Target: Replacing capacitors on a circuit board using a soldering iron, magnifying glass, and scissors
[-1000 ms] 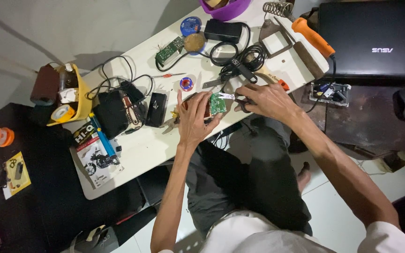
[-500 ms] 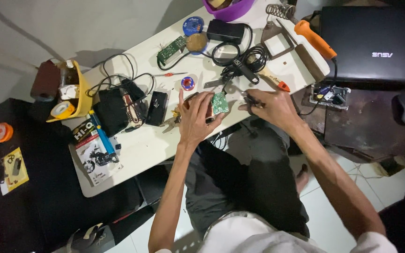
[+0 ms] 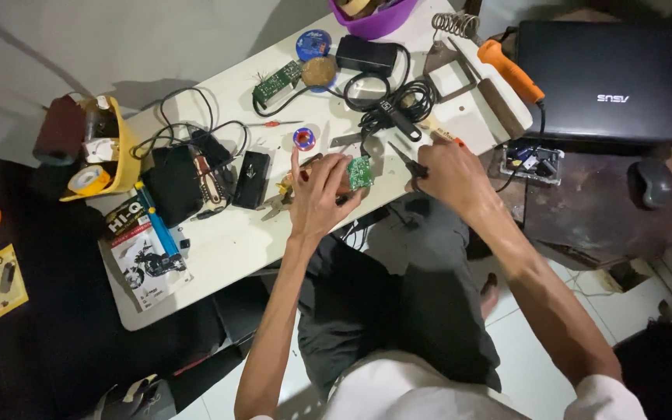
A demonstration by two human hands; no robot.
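My left hand (image 3: 316,198) grips a small green circuit board (image 3: 361,172) at the near edge of the white table (image 3: 227,241), index finger raised. My right hand (image 3: 449,171) holds a dark pointed tool (image 3: 404,161) with its tip aimed at the board. Both hands sit close together over my lap. Black cables (image 3: 398,105) lie just beyond them.
A second green circuit board (image 3: 277,82), a solder spool (image 3: 304,139), a black power brick (image 3: 365,54), an orange-handled soldering iron (image 3: 511,71) and a coil stand (image 3: 453,23) lie on the table. A yellow tray (image 3: 118,148) stands at the left, a closed black laptop (image 3: 616,78) at the right.
The hands have stayed together over the green board and shifted only slightly. The camera view has shifted a little.
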